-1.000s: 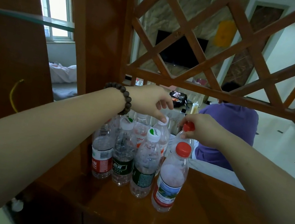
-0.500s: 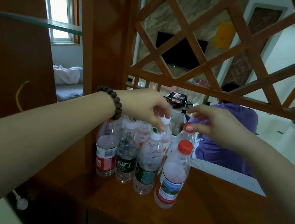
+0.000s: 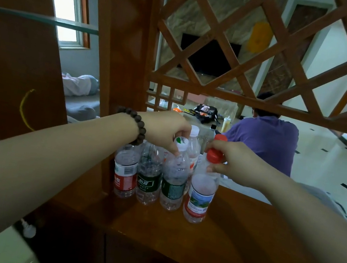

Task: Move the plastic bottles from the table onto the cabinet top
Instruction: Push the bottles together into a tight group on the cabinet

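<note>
Standing upright, caps up: green-label bottle (image 3: 174,177) pinched by left hand (image 3: 168,130) fingers, red-capped bottle (image 3: 202,189) by right hand (image 3: 236,162).

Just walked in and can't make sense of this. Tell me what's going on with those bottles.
A person is tending a cluster of plastic bottles standing on the wooden cabinet top. The left hand, beaded bracelet on its wrist, pinches the neck of a green-labelled bottle under its white cap. The right hand grips the neck of a red-capped bottle. All bottles stand upright.

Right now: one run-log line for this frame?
left hand: grips white-capped clear plastic bottle | right hand: grips red-capped clear plastic bottle | both standing on wooden cabinet top
</note>
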{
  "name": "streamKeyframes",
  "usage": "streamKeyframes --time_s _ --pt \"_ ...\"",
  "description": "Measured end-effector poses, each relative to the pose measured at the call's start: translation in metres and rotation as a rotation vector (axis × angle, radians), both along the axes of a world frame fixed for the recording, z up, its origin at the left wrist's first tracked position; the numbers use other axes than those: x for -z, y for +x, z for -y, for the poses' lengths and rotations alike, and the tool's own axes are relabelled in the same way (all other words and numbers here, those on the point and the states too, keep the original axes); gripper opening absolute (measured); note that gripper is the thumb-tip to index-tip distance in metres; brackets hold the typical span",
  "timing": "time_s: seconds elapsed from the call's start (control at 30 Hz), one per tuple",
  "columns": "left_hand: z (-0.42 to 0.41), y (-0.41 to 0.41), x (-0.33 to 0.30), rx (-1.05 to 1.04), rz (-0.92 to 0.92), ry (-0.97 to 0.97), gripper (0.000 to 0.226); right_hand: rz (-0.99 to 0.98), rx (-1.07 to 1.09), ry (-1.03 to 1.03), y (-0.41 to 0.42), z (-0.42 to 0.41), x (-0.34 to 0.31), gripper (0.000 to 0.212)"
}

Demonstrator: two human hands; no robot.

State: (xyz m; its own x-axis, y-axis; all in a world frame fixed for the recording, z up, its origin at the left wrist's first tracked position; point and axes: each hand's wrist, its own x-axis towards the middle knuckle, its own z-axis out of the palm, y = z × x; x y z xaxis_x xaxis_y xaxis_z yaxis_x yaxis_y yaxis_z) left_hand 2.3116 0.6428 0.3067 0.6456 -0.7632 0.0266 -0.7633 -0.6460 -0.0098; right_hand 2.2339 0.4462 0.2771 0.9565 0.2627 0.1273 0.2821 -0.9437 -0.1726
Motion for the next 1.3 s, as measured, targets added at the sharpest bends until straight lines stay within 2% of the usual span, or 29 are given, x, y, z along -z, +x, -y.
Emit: streamKeyframes --time_s 0.37,0.53,0.67,0.87,1.03,1.13,1.3 --pt "0.001 0.001 0.001 -0.024 -0.013 -0.025 0.048 -0.033 0.011 0.021 0.01 -0.006 0.001 0.051" --pt "-0.009 0.0 -0.004 -0.043 -0.127 -0.092 0.061 -0.037 0.013 0.046 0.009 -0.003 -0.003 0.059" --pt "-0.032 -0.003 -0.018 -0.08 -0.135 -0.127 0.063 -0.059 -0.007 0.047 0.005 0.0 -0.013 0.062" --pt "-0.071 -0.001 -0.027 -0.143 -0.011 -0.007 0.057 0.059 -0.073 0.038 0.011 -0.035 -0.04 0.06" --pt "-0.081 0.011 -0.002 -0.149 0.222 0.329 0.043 0.042 -0.181 -0.092 0.04 -0.089 -0.039 0.061" --pt "-0.081 0.015 0.005 -0.166 0.295 0.355 0.047 0.005 -0.188 -0.143 0.057 -0.107 -0.031 0.061" --pt "-0.077 0.015 0.006 -0.205 0.317 0.354 0.028 0.026 -0.181 -0.198 0.072 -0.113 -0.019 0.052"
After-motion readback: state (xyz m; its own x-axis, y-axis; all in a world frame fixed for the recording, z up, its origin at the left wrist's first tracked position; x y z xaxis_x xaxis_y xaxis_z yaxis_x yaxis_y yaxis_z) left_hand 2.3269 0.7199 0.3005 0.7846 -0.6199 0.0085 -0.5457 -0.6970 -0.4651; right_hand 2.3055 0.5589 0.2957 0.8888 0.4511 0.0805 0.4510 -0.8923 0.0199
